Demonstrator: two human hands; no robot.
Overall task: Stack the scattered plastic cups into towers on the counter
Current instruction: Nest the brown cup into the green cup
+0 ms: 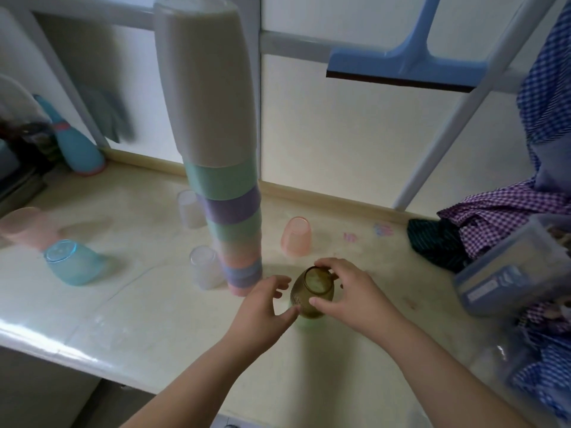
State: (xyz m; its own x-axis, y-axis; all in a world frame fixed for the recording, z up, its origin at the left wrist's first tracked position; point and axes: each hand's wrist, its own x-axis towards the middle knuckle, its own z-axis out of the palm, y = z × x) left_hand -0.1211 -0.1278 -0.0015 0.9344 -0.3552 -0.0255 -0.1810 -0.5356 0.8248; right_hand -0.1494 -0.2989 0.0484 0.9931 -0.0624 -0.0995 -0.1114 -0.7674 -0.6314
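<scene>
A tall tower of upturned cups, white on top with green, purple and pink ones below, stands mid-counter. Just right of its base sits an upturned olive-brown cup on a pale green cup. My right hand grips the brown cup from the right. My left hand touches its left side with fingers spread. Loose upturned cups stand around: a pink one, two clear ones, a blue one and a blurred pink one at far left.
Checked cloths and a clear plastic box crowd the counter's right side. A blue squeegee hangs above on the window frame. A blue bowling-pin bottle stands at the back left. The counter edge runs along the front.
</scene>
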